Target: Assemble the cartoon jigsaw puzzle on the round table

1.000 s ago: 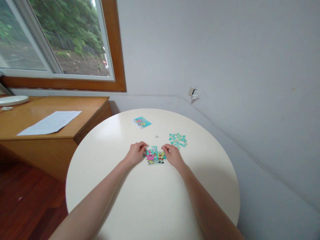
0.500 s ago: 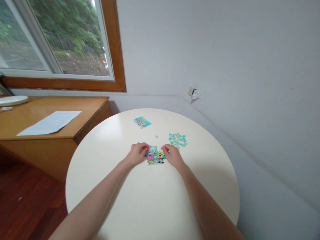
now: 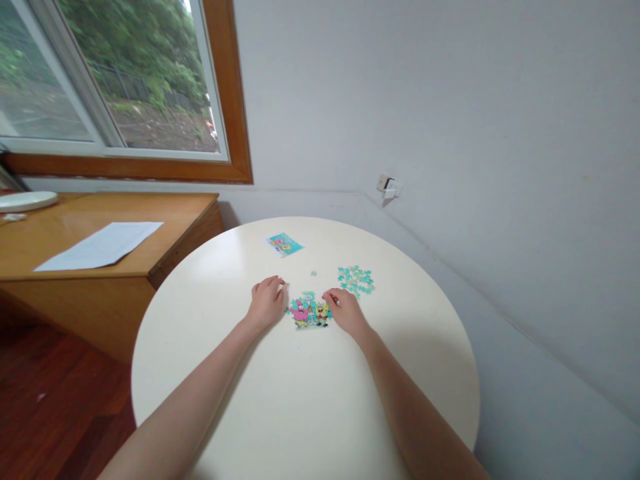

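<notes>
A partly joined jigsaw puzzle [image 3: 309, 313] with a pink starfish and a yellow sponge character lies flat on the round white table [image 3: 300, 400]. My left hand [image 3: 267, 303] is just off its upper left corner, apart from it, with fingers bent and a gap between thumb and forefinger. At the upper right edge of the puzzle, my right hand [image 3: 346, 311] has thumb and forefinger pinched together; whatever is between them is hidden. Loose teal puzzle pieces [image 3: 356, 280] are spread beyond my right hand. One single puzzle piece [image 3: 314, 273] lies above the puzzle.
A small picture card [image 3: 284, 245] with the same characters lies toward the table's far side. On the left stands a wooden desk [image 3: 185, 213] bearing a sheet of paper [image 3: 103, 245] and a white round object [image 3: 27, 201]. A wall socket with a plug [image 3: 390, 188] is behind the table.
My left hand has drawn away from the puzzle, up and to the left, uncovering its left edge. My right hand stays at the upper right edge.
</notes>
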`<state>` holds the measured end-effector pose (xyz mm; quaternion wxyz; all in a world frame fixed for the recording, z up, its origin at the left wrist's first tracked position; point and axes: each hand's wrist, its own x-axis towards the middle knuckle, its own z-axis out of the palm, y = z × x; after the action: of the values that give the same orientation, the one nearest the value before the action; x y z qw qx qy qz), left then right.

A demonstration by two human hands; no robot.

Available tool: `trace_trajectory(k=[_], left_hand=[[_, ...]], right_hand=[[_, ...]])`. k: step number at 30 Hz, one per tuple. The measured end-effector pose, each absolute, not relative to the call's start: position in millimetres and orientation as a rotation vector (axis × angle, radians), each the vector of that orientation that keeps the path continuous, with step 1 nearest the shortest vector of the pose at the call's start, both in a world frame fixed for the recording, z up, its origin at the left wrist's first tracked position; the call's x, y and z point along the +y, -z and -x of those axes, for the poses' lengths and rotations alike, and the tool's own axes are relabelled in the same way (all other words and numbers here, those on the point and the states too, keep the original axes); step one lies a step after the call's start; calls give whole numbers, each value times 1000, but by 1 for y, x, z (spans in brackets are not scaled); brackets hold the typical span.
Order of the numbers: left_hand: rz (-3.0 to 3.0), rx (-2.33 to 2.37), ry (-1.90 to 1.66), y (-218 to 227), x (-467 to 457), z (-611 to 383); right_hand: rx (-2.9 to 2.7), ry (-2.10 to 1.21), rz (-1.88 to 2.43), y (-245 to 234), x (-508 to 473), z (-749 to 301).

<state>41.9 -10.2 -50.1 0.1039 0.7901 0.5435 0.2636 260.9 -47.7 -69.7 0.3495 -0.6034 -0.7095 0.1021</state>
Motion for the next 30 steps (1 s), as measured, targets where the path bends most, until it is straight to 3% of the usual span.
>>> trace_trajectory(k=[30], left_hand=[[-2465, 1344, -615, 52, -15, -44]], right_hand=[[-1850, -253, 1590, 69, -47, -261]])
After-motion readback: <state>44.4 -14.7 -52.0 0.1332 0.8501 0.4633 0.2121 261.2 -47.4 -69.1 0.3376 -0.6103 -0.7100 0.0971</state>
